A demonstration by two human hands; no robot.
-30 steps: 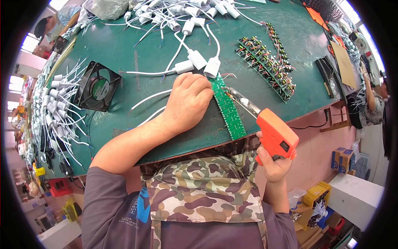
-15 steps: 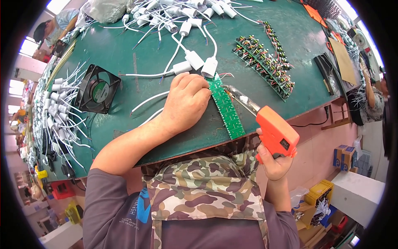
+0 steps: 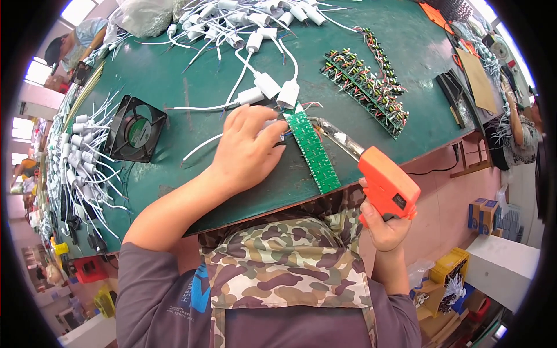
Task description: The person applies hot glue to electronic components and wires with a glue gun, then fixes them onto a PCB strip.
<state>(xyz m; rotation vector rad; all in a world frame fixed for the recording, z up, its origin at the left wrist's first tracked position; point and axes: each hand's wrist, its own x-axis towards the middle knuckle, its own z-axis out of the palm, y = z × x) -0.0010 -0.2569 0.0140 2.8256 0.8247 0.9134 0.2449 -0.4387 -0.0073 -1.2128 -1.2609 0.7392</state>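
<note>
My right hand (image 3: pixel 387 229) is wrapped round the handle of an orange soldering gun (image 3: pixel 387 177). The gun's metal barrel points up and left, its tip beside the upper right edge of a green circuit board strip (image 3: pixel 316 156). To the left of the strip is my left hand (image 3: pixel 246 148), thumb and fingers bent round a white lamp-holder cable, mostly hidden; a bit of white and a bluish wire end show at the fingertips. Just beyond the hand lie white lamp holders (image 3: pixel 267 85) with cables, one (image 3: pixel 288 94) at the strip's far end.
A black fan (image 3: pixel 137 129) stands at left beside a heap of white lamp holders (image 3: pixel 75 153). More lamp holders (image 3: pixel 249 20) are piled at the far side. Populated circuit boards (image 3: pixel 368 93) lie at right on the green table (image 3: pixel 191 206). Other people are at the far left and right.
My left hand has drawn back slightly left and down from the strip, its fingers loosening from a tight bunch. One white cable beside it no longer shows. The soldering gun has hardly moved.
</note>
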